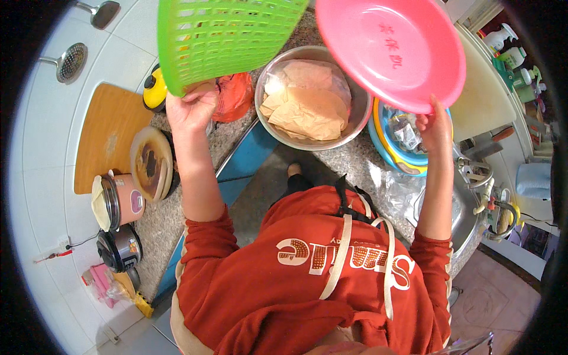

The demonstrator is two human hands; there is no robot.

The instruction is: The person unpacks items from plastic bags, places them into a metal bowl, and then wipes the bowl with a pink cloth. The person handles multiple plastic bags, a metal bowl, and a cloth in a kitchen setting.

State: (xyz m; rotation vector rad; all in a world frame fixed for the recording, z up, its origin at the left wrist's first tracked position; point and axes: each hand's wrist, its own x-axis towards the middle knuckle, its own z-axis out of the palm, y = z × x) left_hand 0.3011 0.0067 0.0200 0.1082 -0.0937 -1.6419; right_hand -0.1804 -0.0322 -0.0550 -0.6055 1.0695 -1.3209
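My left hand [191, 106] grips the lower corner of a green plastic basket [226, 40] with slotted walls, held up over the counter. In my right hand [432, 126] is the rim of a pink plastic basin [395, 49], tilted so that its inside shows; it bears writing. Between the two, on the counter, stands a metal bowl [306, 144] holding crumpled brown paper [310, 111] and a clear plastic bag. A red plastic bag [233, 97] lies beside my left hand. Below my right hand are blue and yellow basins [382, 148] with small packets inside.
A sink [466, 213] with a faucet [477, 173] is at the right. Along the left counter stand a wooden board [106, 142], a stained round board [151, 164], a pink cooker [126, 197] and a dark cooker [122, 248]. A skimmer [73, 62] hangs on the tiled wall.
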